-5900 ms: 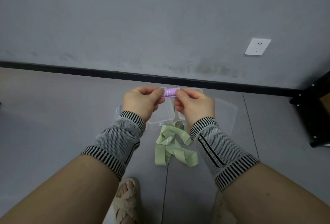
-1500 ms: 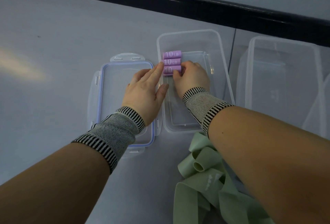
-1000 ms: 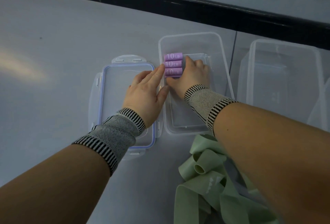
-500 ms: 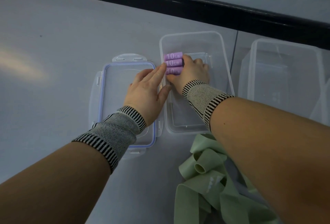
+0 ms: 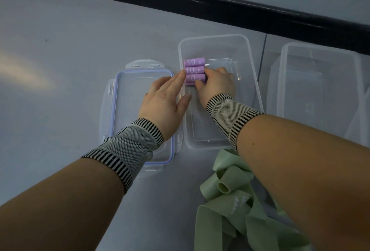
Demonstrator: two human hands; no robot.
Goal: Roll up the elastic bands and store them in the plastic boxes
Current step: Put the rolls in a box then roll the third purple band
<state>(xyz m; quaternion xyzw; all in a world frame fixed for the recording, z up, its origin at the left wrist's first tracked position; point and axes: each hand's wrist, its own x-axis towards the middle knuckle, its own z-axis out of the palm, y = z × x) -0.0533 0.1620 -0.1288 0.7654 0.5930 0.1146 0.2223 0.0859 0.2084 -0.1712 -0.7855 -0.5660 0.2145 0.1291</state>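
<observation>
Three purple rolled bands marked "10 LB" [image 5: 193,70] lie side by side at the far left of a clear plastic box [image 5: 254,82]. My right hand [image 5: 217,85] is inside the box, thumb and fingers curled round the nearest roll [image 5: 191,79]. My left hand [image 5: 165,98] lies flat with straight fingers across the box's left wall, fingertips touching the rolls' left ends. Loose pale green bands [image 5: 236,196] lie in a heap on the floor below the box, partly hidden by my right forearm.
The box's lid [image 5: 128,98], clear with a blue seal, lies flat on the floor under my left hand. A second clear box [image 5: 320,82] stands to the right. A black skirting board [image 5: 200,0] runs along the wall beyond.
Since the oldest frame the purple roll has gone from my raised hands into the box. Over the last second my right hand has shifted slightly against the rolls; my left has stayed put.
</observation>
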